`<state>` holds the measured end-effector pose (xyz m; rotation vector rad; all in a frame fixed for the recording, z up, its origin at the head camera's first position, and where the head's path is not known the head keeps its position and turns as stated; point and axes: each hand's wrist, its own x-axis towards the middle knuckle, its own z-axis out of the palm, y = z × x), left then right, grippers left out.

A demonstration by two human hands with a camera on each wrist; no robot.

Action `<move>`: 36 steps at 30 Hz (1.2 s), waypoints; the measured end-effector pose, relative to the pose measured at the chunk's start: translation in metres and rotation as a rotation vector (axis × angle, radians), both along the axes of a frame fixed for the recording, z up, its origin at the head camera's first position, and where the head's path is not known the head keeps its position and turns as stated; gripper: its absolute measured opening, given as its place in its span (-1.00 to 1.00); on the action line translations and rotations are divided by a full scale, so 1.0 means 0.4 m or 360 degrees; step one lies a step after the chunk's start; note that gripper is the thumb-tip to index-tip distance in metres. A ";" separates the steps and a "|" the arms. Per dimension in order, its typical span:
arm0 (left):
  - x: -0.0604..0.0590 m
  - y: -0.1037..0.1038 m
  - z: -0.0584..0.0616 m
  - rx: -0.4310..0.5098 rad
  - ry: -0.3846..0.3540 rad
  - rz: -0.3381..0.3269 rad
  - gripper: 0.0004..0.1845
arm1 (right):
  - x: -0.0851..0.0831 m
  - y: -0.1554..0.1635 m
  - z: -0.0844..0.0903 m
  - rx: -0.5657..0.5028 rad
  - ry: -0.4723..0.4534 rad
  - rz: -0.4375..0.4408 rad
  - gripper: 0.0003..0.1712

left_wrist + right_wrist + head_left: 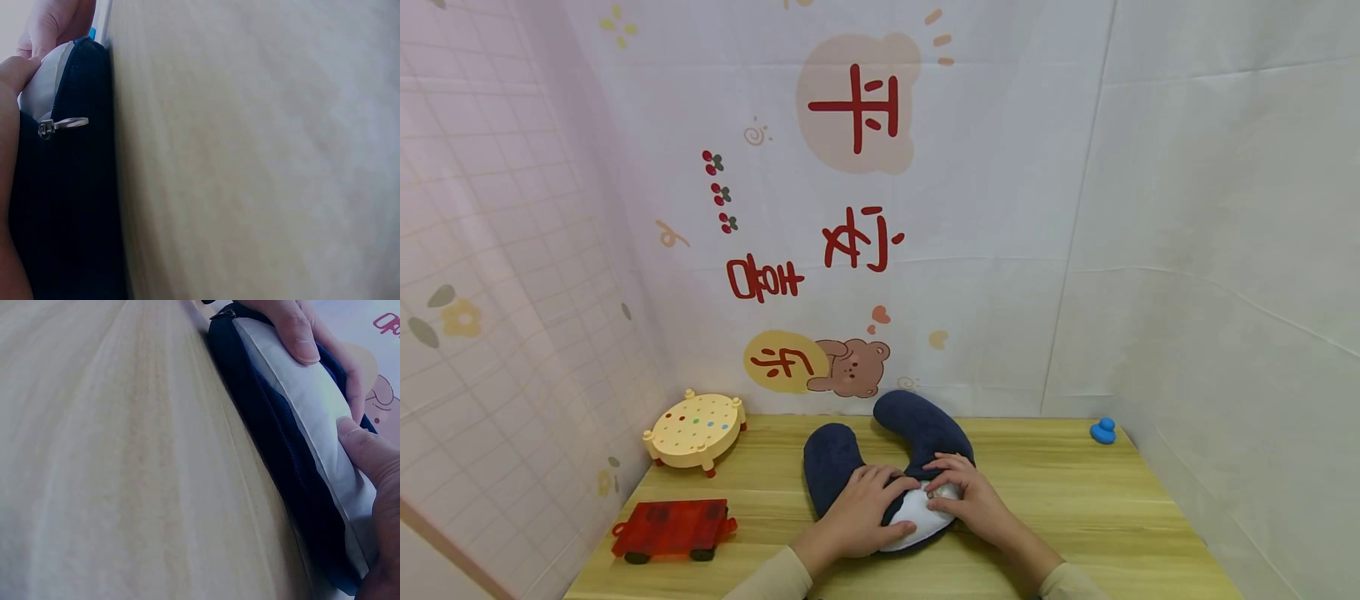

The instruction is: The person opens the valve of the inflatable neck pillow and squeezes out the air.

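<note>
A navy U-shaped neck pillow point(917, 429) lies on the wooden table point(1075, 500) with its cover unzipped, so the white inner cushion point(919, 517) shows at the near bend. My left hand point(868, 504) grips the pillow's left side, thumb on the white cushion point(312, 406) and fingers point(294, 331) curled over the top. My right hand point(958, 490) holds the right side, fingers curled at the cover's edge and thumb point(369, 453) on the cushion. The metal zipper pull point(62, 125) hangs on the navy cover point(69, 212).
A cream round toy table point(696, 429) with coloured dots stands at the back left. A red toy wagon point(672, 527) sits at the front left. A small blue object point(1102, 431) lies in the back right corner. Cloth walls close in three sides.
</note>
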<state>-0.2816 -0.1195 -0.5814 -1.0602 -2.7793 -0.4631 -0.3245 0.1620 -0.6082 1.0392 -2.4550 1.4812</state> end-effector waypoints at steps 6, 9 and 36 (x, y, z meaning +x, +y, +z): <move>0.001 0.001 0.000 0.0000 -0.0016 0.0010 -0.36 | 0.003 -0.001 0.001 -0.0003 -0.0012 0.0001 -0.79; 0.003 0.001 0.001 -0.0002 -0.0016 0.0013 -0.36 | 0.003 -0.001 0.001 -0.0007 -0.0016 0.0004 -0.79; 0.002 0.001 -0.003 0.0013 -0.0037 0.0009 -0.36 | 0.005 -0.001 0.000 -0.0009 -0.0024 0.0004 -0.80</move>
